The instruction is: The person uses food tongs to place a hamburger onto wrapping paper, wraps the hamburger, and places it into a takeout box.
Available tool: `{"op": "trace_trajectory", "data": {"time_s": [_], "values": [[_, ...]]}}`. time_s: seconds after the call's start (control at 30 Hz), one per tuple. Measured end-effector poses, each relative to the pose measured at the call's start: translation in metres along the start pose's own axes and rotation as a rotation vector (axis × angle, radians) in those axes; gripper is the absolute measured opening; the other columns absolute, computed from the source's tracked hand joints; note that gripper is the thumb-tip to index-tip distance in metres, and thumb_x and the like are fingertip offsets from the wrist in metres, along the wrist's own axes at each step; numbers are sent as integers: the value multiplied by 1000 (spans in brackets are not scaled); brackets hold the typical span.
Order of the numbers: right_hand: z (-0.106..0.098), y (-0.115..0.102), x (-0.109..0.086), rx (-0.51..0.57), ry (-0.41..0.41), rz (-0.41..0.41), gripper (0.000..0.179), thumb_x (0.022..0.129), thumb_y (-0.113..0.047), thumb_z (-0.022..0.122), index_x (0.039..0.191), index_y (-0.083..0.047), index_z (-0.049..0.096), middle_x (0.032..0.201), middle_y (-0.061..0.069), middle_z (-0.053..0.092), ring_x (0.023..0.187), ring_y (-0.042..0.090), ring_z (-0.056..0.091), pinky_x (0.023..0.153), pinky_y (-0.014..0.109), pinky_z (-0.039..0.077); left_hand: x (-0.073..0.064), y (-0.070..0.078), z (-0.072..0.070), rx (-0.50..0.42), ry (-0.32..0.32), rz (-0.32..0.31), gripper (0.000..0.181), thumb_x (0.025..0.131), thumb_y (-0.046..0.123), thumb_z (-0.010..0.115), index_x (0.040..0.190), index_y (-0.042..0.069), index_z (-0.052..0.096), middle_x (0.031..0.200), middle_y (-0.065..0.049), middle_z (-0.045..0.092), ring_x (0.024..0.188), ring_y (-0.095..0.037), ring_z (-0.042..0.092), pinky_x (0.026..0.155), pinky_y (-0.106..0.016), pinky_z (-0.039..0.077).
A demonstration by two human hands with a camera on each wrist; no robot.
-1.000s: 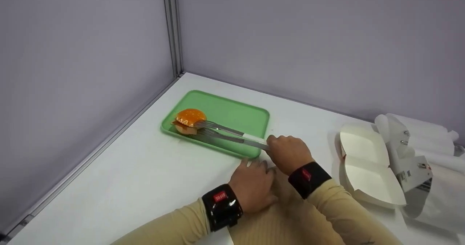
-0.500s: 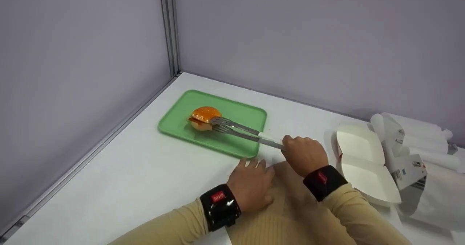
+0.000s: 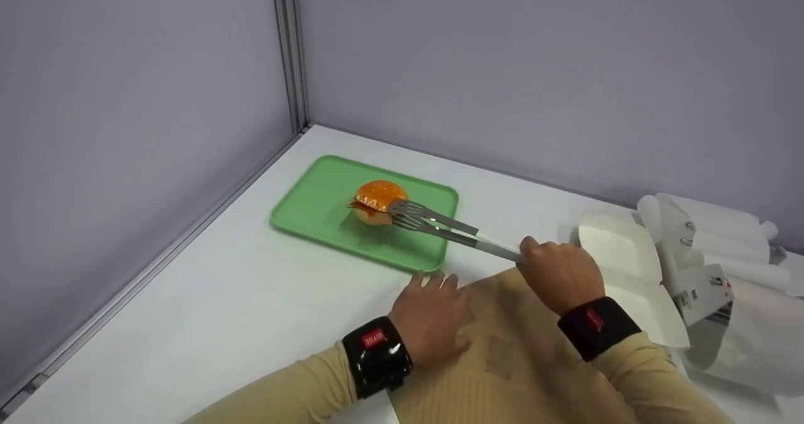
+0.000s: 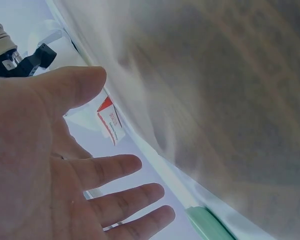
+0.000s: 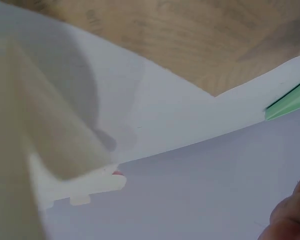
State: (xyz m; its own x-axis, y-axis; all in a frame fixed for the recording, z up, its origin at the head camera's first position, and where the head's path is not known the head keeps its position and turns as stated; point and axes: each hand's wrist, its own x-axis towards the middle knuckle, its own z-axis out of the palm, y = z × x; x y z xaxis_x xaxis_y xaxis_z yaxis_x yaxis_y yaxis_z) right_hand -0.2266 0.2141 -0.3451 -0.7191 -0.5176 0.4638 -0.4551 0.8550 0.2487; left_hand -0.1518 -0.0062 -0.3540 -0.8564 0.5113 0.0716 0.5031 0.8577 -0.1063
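Note:
In the head view my right hand grips a pair of metal tongs. Their slotted ends pinch a hamburger with a glossy orange bun, which overlaps the right half of the green tray, a shadow beneath it. My left hand lies over the left edge of a brown paper sheet, fingers extended toward the tray's front edge. The left wrist view shows the left hand's palm with its fingers apart. At the corner of the right wrist view, only the right hand's fingertips appear.
An unfolded white takeaway box stands right of the paper, partly behind the right wrist. Beyond it are white paper rolls or bags with a label. Grey walls border the table at the back and left.
The tongs and hamburger have moved right across the tray, from its left end past its middle. My right hand has shifted right with them; my left hand stays nearly in place.

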Motion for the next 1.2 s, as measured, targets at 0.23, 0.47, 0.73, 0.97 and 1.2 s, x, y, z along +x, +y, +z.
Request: {"op": "trace_trajectory", "data": {"time_s": [0.23,0.47,0.73,0.97,1.2], "values": [[-8,22,-23,-46,60,22,21,82,-7,77,78,2,59,48,12,50,37,20,39,35,46,42,2,-3,3,-8,-26,2,63,93,58,61,143,20,56,142,-4,59,135,-24,52,113,-45,42],[-17,40,-42,-62,95,41,19,81,-6,78,92,5,67,51,13,54,39,20,37,34,44,39,-1,-8,6,-47,-34,1,63,93,56,62,143,18,56,142,-6,59,135,-24,52,113,-49,43],[-25,60,-71,-56,170,0,29,73,-6,81,74,-2,53,47,7,51,34,22,42,30,38,31,-6,-15,3,-75,-58,-7,65,93,56,63,145,17,54,145,-8,57,137,-24,51,112,-53,44],[-32,75,-100,-61,189,-32,30,85,-21,73,78,0,53,47,7,50,33,19,41,30,35,31,-11,-23,6,-67,-36,-12,66,93,57,63,143,15,56,142,-9,58,134,-24,54,111,-53,45],[-43,84,-131,-44,126,45,25,76,-17,72,79,-2,52,50,5,52,37,14,36,33,35,30,-15,-26,6,-93,-52,-11,63,94,55,63,140,13,57,144,-11,57,137,-26,52,112,-54,43]]}}
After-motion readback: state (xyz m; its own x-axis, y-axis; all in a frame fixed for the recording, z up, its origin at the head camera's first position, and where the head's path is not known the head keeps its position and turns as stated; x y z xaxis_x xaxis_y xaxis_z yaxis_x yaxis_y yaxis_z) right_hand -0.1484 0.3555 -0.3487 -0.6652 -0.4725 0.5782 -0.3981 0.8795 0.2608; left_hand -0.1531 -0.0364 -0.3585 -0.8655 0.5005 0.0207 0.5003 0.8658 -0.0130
